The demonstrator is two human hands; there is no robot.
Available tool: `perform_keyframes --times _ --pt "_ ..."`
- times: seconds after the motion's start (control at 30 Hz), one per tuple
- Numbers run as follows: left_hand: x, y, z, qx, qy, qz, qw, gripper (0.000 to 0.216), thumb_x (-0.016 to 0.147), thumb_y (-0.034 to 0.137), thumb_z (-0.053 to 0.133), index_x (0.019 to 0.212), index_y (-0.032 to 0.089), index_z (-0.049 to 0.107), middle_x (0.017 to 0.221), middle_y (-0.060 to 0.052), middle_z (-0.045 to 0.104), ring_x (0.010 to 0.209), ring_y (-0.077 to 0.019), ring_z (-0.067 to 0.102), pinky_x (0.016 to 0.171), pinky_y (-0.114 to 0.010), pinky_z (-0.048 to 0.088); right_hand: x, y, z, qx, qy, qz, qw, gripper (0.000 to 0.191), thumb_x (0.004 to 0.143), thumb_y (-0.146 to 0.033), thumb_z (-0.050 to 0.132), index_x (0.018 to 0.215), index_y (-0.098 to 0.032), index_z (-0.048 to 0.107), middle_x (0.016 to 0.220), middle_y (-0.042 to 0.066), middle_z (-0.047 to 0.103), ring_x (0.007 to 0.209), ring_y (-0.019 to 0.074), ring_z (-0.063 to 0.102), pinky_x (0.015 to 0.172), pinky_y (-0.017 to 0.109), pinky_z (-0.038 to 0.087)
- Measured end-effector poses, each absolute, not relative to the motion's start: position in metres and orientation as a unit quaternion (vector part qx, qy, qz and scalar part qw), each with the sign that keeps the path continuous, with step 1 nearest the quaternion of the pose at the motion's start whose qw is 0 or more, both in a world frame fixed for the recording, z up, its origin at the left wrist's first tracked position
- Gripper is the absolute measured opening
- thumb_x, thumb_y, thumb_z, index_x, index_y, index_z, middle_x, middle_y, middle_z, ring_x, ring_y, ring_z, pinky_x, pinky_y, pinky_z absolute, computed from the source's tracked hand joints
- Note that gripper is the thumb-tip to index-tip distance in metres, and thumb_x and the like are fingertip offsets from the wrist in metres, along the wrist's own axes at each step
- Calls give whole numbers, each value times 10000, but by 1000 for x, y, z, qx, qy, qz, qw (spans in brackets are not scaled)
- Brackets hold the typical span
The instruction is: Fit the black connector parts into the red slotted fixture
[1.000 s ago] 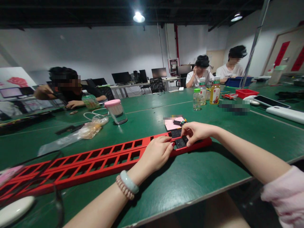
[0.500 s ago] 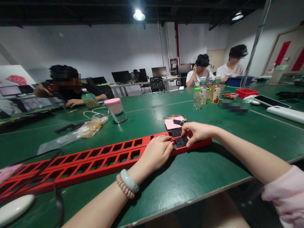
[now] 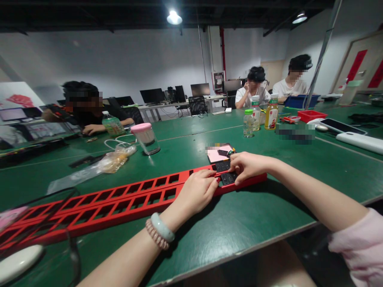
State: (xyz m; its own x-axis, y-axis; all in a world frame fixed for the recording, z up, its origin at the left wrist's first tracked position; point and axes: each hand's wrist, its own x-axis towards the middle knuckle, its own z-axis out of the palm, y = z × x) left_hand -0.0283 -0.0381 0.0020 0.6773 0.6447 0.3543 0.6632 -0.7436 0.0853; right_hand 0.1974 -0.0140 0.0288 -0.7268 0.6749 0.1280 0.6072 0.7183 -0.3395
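A long red slotted rack (image 3: 143,211) with two rows of square openings lies slantwise across the green table. Black rectangular blocks (image 3: 226,179) sit in its right end, in both rows. My left hand (image 3: 197,189) rests over the rack just left of these blocks, fingers stretched out flat and fingertips near the blocks. My right hand (image 3: 249,164) comes from the right, with thumb and fingers bent around the near-row black block at the end. Part of that block and of the rack end is hidden by this hand. Behind the rack lies a pink pad (image 3: 216,154) with a small black part on it.
A pink-lidded glass jar (image 3: 145,139) and a plastic bag (image 3: 115,159) lie beyond the rack. Bottles (image 3: 248,124) stand farther back, near a red tray (image 3: 311,116). A white oval object (image 3: 20,263) is at the near left. Three people sit across the table.
The view has shifted very slightly. Both hands stay at the same spots on the rack; my right fingers have moved only a little at the black block.
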Motion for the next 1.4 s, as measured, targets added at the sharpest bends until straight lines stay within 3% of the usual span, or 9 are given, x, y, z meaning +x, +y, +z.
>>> perform_keyframes --times 0.3,0.5,0.63,0.87,1.13,1.4 --pt "-29 -39 2 -917 -355 -179 29 377 927 281 293 996 150 640 1113 -80 578 1034 -206 511 932 -361 395 201 -12 26 -344 -918 165 112 285 690 -376 632 827 -126 644 823 41 502 675 120 462 582 232 372" --pt "-28 -40 3 -912 -364 -186 26 366 922 293 304 1049 139 612 1110 -87 579 1033 -210 515 933 -361 396 199 -13 27 -340 -922 145 114 246 693 -374 633 749 -135 649 795 38 507 686 127 478 590 233 375" --pt "-28 -40 3 -911 -363 -192 24 361 921 292 306 1050 136 606 1097 -85 586 1027 -210 520 929 -361 400 196 -16 27 -332 -929 113 120 281 682 -413 641 738 -137 655 769 43 540 664 134 489 590 246 370" --pt "-27 -43 5 -910 -370 -185 29 369 919 288 309 1053 108 602 1088 -100 590 1018 -214 524 915 -344 407 187 -28 24 -329 -928 83 153 402 681 -470 636 913 -141 648 834 82 597 726 172 534 637 265 390" --pt "-28 -45 1 -906 -370 -204 31 363 920 306 309 1035 110 592 1037 -90 607 983 -205 536 898 -329 408 189 -4 8 -396 -876 -27 273 368 871 -407 376 941 -151 631 962 112 575 894 185 503 800 307 381" --pt "-27 -50 -1 -914 -348 -202 49 370 922 309 315 879 145 644 1001 -80 617 966 -218 536 864 -368 407 188 55 -16 -514 -823 -3 242 477 893 -464 242 1093 -231 607 1192 79 538 1107 249 385 903 441 308"
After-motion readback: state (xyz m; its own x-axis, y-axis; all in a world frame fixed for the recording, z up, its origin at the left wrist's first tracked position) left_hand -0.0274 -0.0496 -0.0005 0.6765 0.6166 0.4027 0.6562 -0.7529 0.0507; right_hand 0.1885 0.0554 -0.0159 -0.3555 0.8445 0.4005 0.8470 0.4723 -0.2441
